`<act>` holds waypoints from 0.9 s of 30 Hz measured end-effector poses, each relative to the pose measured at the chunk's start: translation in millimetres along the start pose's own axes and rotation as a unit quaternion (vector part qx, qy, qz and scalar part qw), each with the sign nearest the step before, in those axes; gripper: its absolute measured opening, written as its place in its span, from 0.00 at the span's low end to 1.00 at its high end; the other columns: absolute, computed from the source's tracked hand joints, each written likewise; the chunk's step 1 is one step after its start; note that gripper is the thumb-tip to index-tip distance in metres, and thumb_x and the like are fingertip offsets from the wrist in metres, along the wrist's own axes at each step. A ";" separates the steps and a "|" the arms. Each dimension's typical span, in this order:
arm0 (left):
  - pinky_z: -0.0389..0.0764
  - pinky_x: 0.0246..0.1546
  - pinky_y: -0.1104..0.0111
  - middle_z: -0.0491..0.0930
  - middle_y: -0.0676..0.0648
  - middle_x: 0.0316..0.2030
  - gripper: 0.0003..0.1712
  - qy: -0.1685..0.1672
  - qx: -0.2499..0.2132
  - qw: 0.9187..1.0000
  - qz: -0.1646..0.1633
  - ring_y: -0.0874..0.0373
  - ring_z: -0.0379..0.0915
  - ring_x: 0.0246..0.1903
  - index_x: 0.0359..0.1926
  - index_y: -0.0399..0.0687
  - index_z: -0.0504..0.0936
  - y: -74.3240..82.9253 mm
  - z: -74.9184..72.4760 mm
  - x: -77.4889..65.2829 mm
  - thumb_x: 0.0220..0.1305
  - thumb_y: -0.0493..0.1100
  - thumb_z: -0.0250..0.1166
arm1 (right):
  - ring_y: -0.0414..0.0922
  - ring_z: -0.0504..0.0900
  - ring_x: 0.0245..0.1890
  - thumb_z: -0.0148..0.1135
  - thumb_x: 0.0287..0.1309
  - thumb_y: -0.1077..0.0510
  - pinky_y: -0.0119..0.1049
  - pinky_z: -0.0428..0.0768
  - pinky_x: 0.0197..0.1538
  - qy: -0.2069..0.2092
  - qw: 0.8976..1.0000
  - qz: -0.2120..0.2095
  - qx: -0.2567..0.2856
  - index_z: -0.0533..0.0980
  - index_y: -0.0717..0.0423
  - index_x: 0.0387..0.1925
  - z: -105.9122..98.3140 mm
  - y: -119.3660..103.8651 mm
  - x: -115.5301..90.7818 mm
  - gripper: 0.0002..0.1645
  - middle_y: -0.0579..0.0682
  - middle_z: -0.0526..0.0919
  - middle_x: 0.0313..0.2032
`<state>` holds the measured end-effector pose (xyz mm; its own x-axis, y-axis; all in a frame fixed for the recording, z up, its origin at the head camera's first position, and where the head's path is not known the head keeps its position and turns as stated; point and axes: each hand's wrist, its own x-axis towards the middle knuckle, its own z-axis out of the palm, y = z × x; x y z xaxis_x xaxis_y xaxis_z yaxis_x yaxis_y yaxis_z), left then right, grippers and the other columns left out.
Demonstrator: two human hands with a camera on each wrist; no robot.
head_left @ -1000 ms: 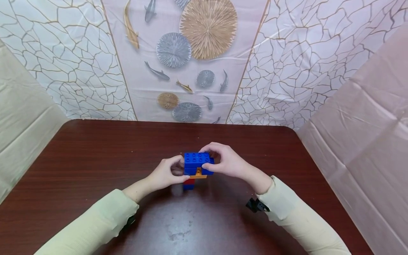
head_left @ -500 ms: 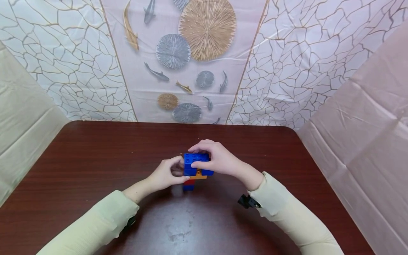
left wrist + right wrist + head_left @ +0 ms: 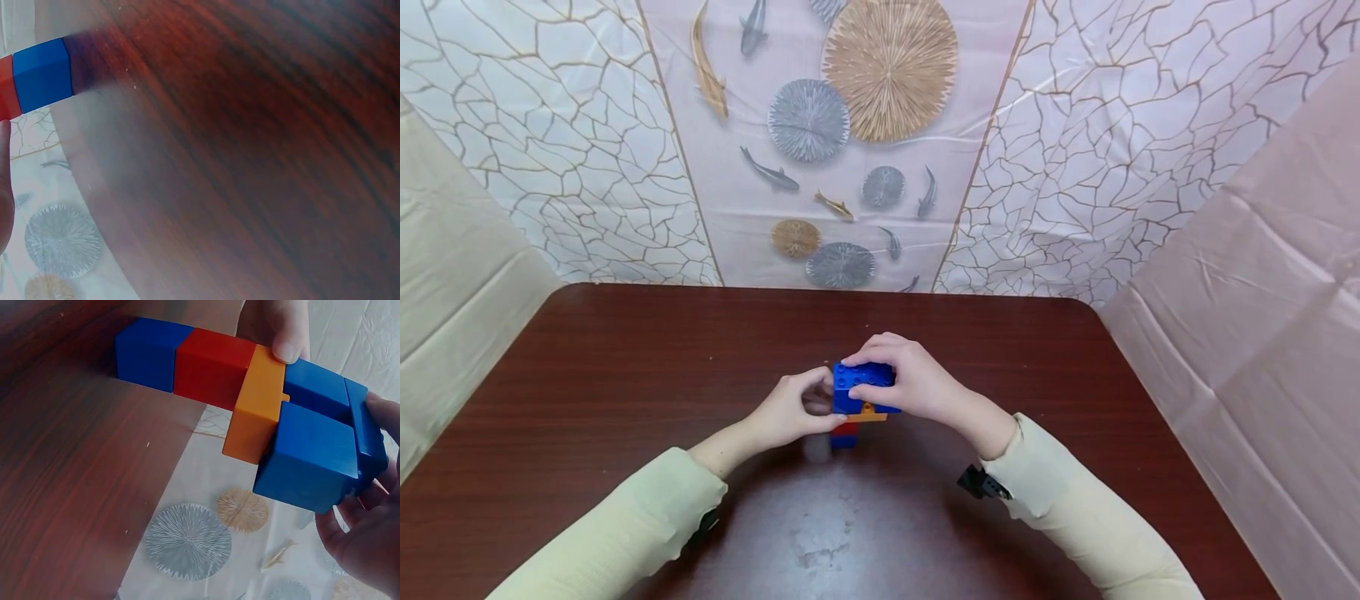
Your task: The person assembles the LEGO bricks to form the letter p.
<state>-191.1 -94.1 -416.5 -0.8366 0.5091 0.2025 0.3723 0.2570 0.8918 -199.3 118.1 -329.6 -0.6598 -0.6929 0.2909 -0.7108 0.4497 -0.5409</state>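
Note:
In the head view, a tower of toy building bricks stands at the middle of the table. Low down, a blue brick [image 3: 144,356] and a red brick [image 3: 212,369] carry a wider orange brick [image 3: 253,406]. Above it two blue bricks [image 3: 309,456] sit side by side with a gap between them, and a top blue brick [image 3: 369,434] spans them. My left hand [image 3: 790,408] grips the tower from the left, thumb at the orange brick. From the right, my right hand [image 3: 925,383] holds the top blue brick between thumb and fingers, covering part of its studs.
The dark brown wooden table [image 3: 647,358] has rounded far corners. Behind it hangs a patterned cloth [image 3: 880,183], with plain cloth at both sides. A black wrist device [image 3: 983,482] sits under the right sleeve.
My right hand has slid left along the top blue brick, from its right end to its middle, and settled slightly lower. The left hand and the tower stay in place.

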 end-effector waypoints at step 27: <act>0.83 0.40 0.67 0.81 0.41 0.41 0.17 -0.002 0.008 1.000 -0.012 0.51 0.81 0.40 0.41 0.43 0.73 5.1 0.3 0.0 0.52 0.39 0.70 | 0.45 0.74 0.46 0.69 0.50 0.57 0.39 0.77 0.48 0.045 0.992 0.092 0.078 0.79 0.54 0.48 -5.6 18.2 -29.6 0.21 0.49 0.80 0.44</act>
<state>-189.1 -92.5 -412.0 -0.8439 0.5059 0.1788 0.3582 0.2830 0.8897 -194.1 149.9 -343.6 -0.7992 -0.5507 0.2410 -0.5340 0.4663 -0.7053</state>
